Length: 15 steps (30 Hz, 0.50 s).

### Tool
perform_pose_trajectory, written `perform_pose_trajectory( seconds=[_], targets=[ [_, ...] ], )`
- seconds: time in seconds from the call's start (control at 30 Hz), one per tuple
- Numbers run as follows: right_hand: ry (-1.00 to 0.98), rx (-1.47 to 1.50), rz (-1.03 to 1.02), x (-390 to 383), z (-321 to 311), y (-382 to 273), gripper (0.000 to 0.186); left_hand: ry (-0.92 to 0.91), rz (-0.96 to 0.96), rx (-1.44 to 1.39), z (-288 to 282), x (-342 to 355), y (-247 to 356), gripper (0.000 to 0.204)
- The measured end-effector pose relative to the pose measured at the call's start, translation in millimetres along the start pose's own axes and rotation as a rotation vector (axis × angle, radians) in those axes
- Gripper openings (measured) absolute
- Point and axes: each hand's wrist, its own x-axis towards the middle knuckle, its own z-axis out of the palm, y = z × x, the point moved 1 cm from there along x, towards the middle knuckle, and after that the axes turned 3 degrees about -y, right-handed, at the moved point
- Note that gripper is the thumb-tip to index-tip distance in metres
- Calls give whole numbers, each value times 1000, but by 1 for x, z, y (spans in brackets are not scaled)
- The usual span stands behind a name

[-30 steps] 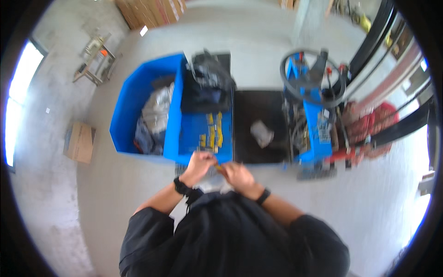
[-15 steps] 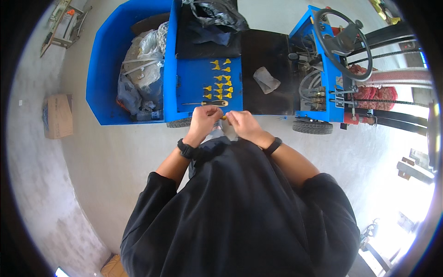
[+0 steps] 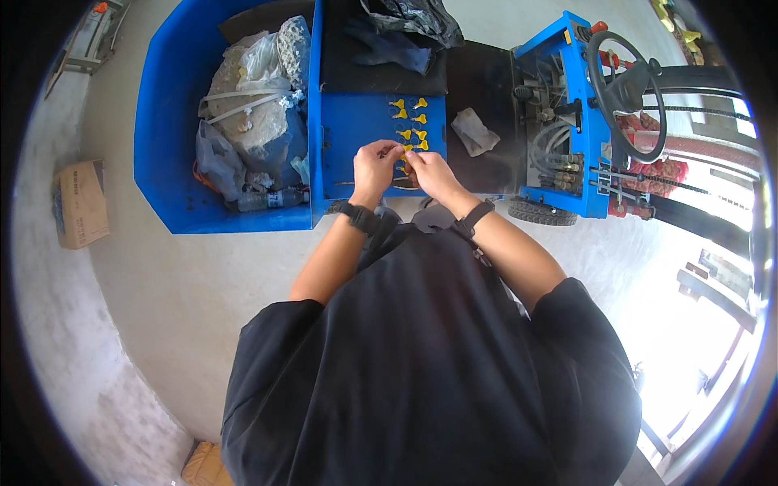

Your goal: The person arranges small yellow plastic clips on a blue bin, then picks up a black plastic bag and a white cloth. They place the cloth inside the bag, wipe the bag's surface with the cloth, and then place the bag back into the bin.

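My left hand and my right hand meet above a blue metal shelf, their fingertips pinched around a small yellow key-like piece. Several similar yellow pieces, some with small rings, lie in columns on the shelf just beyond my fingers. A screwdriver lies along the near edge, partly hidden under my hands. A black pad with a glove and crumpled black plastic is at the back of the shelf.
Left is a blue bin holding bags, rubble and a plastic bottle. Right are a dark platform with a pale cloth, blue machinery with a steering wheel, and a tyre. A cardboard box stands by the left wall.
My hands have moved forward from the shelf's front edge to over the yellow pieces, still pinched together. The view has shifted, bringing the machine higher in the picture than a second ago.
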Motion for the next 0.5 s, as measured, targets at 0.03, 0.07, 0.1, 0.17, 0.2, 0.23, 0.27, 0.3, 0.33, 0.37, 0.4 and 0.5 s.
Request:
perform_pose_trajectory(
  seconds=[0.03,0.07,0.1,0.17,0.2,0.23,0.27,0.3,0.33,0.37,0.4,0.5],
  targets=[
    [9,28,34,2,-4,0,47,24,-8,42,2,7,-1,16],
    [18,56,68,3,-9,0,49,70,34,5,2,17,-7,16],
    [29,83,104,3,-15,-1,52,78,39,-2,1,27,-16,17],
    [27,-41,76,1,-27,4,46,131,18,-10,1,54,-49,18],
    [40,-85,89,-2,-32,7,44,151,-25,28,0,57,-46,18],
    [54,-130,101,-6,-39,11,43,170,-69,67,-2,59,-38,18],
    [40,-131,56,-7,-49,20,35,188,-113,106,-3,61,-32,18],
    [47,-88,72,-10,-56,22,33,198,-123,211,-2,64,-34,18],
    [53,-46,87,-15,-62,25,31,208,-134,316,-2,68,-39,18],
    [58,-3,103,-19,-67,27,30,218,-145,421,-3,72,-44,18],
    [80,-13,85,-23,-72,30,27,152,-167,414,-7,77,-49,17],
    [125,55,82,-29,-88,36,29,103,-116,513,-10,83,-56,20]
  ],
)
